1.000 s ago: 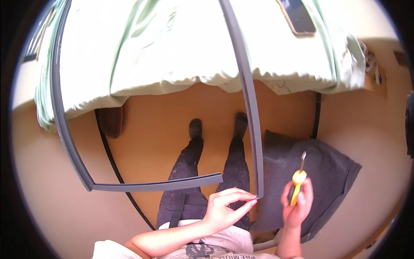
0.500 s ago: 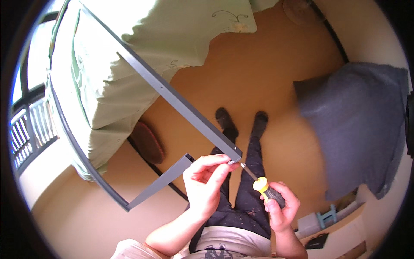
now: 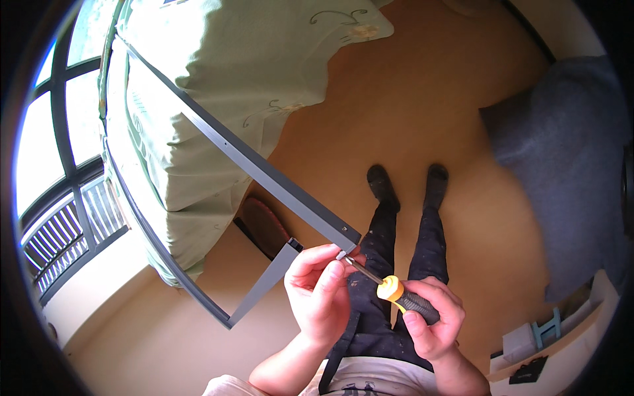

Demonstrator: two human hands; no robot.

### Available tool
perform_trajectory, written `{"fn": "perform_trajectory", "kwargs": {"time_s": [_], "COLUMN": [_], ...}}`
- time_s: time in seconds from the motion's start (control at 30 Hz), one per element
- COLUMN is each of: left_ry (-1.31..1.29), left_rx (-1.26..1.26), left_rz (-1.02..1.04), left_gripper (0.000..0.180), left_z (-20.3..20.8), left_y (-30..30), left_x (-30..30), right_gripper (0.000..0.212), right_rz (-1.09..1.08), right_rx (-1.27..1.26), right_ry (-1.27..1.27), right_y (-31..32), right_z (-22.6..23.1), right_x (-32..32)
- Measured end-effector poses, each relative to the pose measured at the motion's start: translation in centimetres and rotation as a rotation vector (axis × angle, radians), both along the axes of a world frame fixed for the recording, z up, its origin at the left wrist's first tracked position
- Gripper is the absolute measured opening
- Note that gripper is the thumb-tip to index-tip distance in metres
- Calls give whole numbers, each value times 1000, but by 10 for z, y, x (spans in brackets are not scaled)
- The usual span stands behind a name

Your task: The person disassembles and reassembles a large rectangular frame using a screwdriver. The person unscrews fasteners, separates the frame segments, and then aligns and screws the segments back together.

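A long grey metal frame (image 3: 264,175) slants down from the upper left, and one of its ends comes to my left hand (image 3: 319,300). Pinched between the thumb and fingers of that hand is a small silvery metal piece (image 3: 341,255), right at the bar's end; its exact shape is partly covered. My right hand (image 3: 436,320) is wrapped round the yellow-and-black handle of a screwdriver (image 3: 391,289). The shaft points up and left, its tip at the small metal piece. A shorter arm of the frame ends just left of my left hand.
A pale green cloth (image 3: 218,142) drapes over something large at the upper left, beside windows (image 3: 79,119). Dark grey fabric (image 3: 561,165) hangs at the right. A reddish-brown rounded object (image 3: 263,221) lies under the bar. My feet stand on the brown floor (image 3: 396,86).
The screwdriver tip has moved left, from beside the bar's corner to the small metal piece. My left fingers have come slightly off the corner, showing the piece. The whole view has shifted.
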State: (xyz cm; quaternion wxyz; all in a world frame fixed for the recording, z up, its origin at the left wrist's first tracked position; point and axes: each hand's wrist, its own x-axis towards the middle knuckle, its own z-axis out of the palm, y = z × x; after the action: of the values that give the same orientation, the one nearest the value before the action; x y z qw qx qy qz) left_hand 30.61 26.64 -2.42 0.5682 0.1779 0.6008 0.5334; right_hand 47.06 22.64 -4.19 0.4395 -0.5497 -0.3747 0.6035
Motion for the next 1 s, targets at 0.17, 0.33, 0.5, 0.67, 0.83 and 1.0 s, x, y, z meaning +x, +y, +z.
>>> {"fn": "perform_trajectory", "kwargs": {"time_s": [0.17,0.33,0.5,0.67,0.83,1.0], "left_ry": [57,93,141,269,346,403], "left_rx": [13,41,48,110,88,147], "left_rz": [-26,-37,-66,-121,-131,-116], "left_gripper": [21,21,19,14,9,9], "left_z": [-2,-3,-1,-2,-1,0], "left_y": [-3,-2,0,3,8,11], "left_x": [-2,-2,-2,-3,-1,-3], "right_gripper": [34,37,45,33,37,39], "right_rz": [16,61,57,-50,142,220], "right_rx": [14,229,360,-690,-77,381], "right_ry": [-26,-371,-532,873,39,-544], "right_y": [-1,-3,-4,11,17,25], "right_z": [-2,4,8,21,13,18], "right_x": [0,0,2,17,9,6]}}
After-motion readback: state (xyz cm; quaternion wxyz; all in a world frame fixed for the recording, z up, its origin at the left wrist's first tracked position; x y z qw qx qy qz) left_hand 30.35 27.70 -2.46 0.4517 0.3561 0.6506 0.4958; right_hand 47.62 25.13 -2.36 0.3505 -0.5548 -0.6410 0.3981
